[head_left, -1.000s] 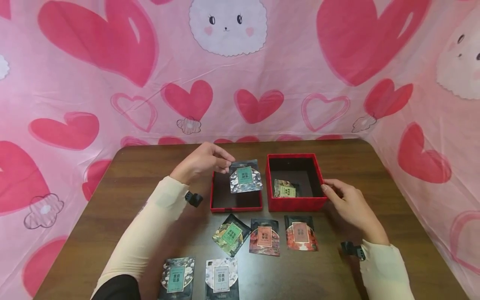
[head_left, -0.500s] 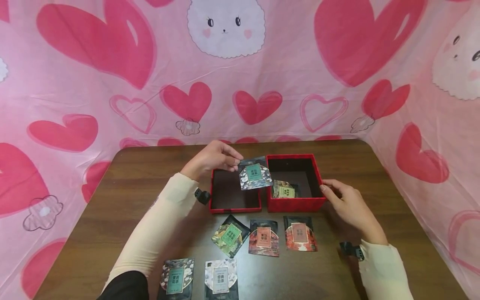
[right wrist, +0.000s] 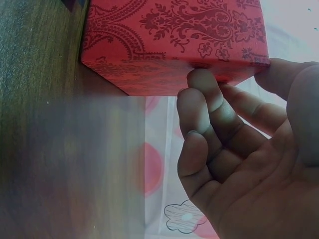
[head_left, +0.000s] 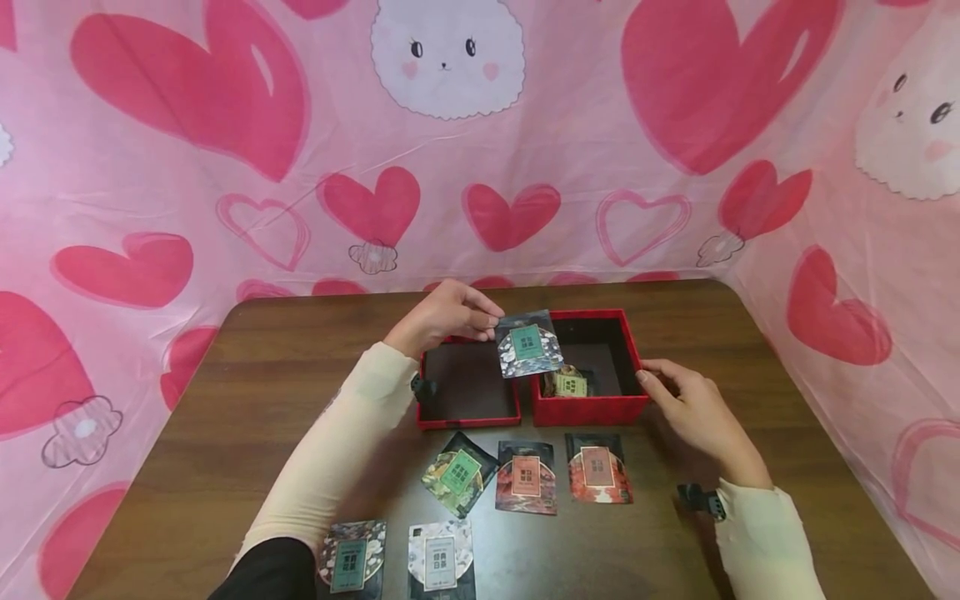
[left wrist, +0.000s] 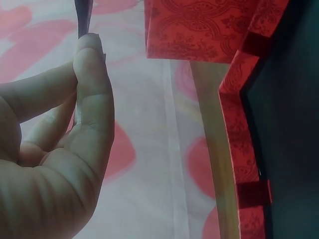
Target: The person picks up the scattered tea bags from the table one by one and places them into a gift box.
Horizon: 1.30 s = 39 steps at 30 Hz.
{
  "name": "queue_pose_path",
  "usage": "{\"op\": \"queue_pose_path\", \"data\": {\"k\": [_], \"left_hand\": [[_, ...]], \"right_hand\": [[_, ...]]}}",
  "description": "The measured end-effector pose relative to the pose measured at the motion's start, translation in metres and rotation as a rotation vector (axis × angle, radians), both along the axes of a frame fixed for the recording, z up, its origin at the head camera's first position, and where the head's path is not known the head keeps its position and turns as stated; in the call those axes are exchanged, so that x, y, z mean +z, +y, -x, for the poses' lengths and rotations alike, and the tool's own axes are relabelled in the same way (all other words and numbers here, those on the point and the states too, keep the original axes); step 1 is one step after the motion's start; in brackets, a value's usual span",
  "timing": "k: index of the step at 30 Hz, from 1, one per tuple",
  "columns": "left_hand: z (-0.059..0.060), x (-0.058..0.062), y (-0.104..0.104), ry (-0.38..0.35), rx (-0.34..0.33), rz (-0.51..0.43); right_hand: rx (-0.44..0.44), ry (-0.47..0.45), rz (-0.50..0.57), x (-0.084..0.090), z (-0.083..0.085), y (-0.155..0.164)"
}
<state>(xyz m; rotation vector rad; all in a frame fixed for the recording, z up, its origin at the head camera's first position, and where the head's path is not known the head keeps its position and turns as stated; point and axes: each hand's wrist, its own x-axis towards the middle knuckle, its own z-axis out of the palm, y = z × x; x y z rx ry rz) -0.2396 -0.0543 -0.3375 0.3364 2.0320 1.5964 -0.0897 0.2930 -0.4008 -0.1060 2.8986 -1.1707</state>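
Observation:
My left hand (head_left: 447,318) pinches a dark tea sachet (head_left: 527,343) with a teal label by its upper left corner. The sachet hangs over the gap between the box lid and the box, covering part of the box's left wall. In the left wrist view, only a thin edge of the sachet (left wrist: 83,15) shows above the fingertips. My right hand (head_left: 697,407) holds the red box (head_left: 592,410) at its right side, thumb at the rim corner and curled fingers against the wall. Inside the box lies a sachet with a yellow-green label (head_left: 572,384).
The red lid (head_left: 468,422) lies inside up, left of the box. In front are a green-labelled sachet (head_left: 459,472) and two red-labelled sachets (head_left: 526,477). Nearer lie a teal-labelled sachet (head_left: 350,563) and a white one (head_left: 441,557). A heart-patterned cloth (head_left: 517,125) hangs behind the table.
My left hand has carried the teal-labelled sachet rightward, from above the lid to the left edge of the box. My right hand has stayed on the box.

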Motion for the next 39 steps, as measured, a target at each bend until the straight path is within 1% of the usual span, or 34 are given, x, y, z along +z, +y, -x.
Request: {"op": "queue_pose_path", "data": {"k": [8,15,19,27,39], "left_hand": [[0.001,-0.003,0.019,0.002,-0.009,-0.014],[0.001,-0.006,0.039,0.000,-0.042,-0.040],[0.001,-0.007,0.047,0.006,-0.049,-0.028],[0.000,-0.005,0.055,0.004,-0.053,-0.015],[0.000,-0.001,0.059,0.000,-0.074,-0.022]], "right_hand": [[-0.003,0.000,0.004,0.000,0.000,0.001],[-0.010,-0.013,0.000,-0.002,0.001,-0.001],[-0.012,-0.003,-0.004,-0.002,0.002,-0.001],[-0.003,0.004,0.005,-0.001,0.001,-0.001],[-0.011,0.012,0.001,-0.002,0.000,-0.001]]}}
